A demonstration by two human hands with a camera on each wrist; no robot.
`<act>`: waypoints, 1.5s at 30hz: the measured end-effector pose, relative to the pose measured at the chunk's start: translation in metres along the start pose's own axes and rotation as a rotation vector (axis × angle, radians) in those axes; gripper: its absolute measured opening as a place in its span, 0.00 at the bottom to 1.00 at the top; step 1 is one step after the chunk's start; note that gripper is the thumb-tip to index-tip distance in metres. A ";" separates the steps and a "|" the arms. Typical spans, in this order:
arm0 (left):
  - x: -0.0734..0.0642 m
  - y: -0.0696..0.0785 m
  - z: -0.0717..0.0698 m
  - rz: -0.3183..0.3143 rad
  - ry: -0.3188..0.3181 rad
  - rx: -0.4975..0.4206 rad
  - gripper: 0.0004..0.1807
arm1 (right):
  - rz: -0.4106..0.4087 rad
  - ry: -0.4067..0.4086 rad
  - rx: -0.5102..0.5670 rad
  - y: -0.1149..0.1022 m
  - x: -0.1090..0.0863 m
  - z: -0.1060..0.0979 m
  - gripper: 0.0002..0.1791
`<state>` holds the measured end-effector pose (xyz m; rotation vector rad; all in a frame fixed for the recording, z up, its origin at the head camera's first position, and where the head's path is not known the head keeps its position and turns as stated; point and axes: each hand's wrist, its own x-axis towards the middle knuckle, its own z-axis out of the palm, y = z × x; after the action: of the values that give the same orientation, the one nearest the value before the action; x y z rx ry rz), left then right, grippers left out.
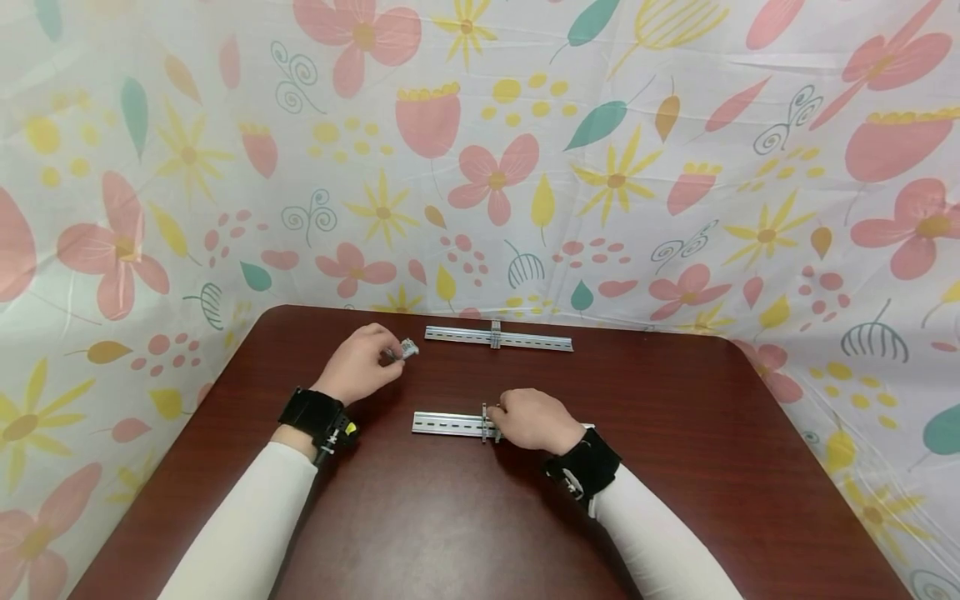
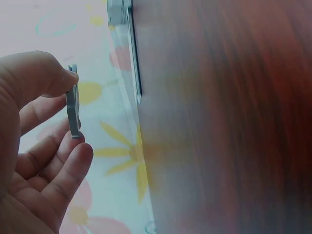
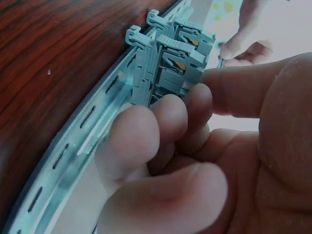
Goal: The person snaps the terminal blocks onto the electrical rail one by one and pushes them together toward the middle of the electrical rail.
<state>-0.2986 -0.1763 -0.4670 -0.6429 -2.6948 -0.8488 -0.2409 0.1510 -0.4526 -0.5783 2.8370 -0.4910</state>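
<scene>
My left hand is raised over the left side of the table, pinching a thin grey DIN-rail terminal block between thumb and fingertips. On the near slotted metal DIN rail, two grey terminal blocks stand upright side by side with a small gap. My right hand is over that rail and covers much of its right half. Its thumb and curled fingers grip the nearer of these blocks in the right wrist view. Orange parts show inside their housings.
A second DIN rail lies along the back of the dark red-brown table, with clipped-together terminal blocks at its middle. A flower-printed curtain hangs right behind the table's far edge. Both wrists wear black straps.
</scene>
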 end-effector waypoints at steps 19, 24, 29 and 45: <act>-0.003 0.074 0.018 0.416 -0.002 -0.004 0.05 | -0.047 0.161 0.391 0.011 0.010 -0.004 0.22; -0.006 0.086 0.021 0.491 0.012 -0.005 0.07 | -0.080 0.145 0.515 0.013 0.010 -0.004 0.27; -0.007 0.094 0.022 0.527 0.020 -0.019 0.08 | -0.099 0.115 0.549 0.012 0.010 -0.003 0.29; -0.008 0.099 0.026 0.533 0.042 0.052 0.15 | -0.174 0.120 0.548 0.009 0.008 -0.003 0.24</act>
<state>-0.2475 -0.0909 -0.4433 -1.2349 -2.3161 -0.6346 -0.2519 0.1564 -0.4537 -0.6948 2.5854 -1.3134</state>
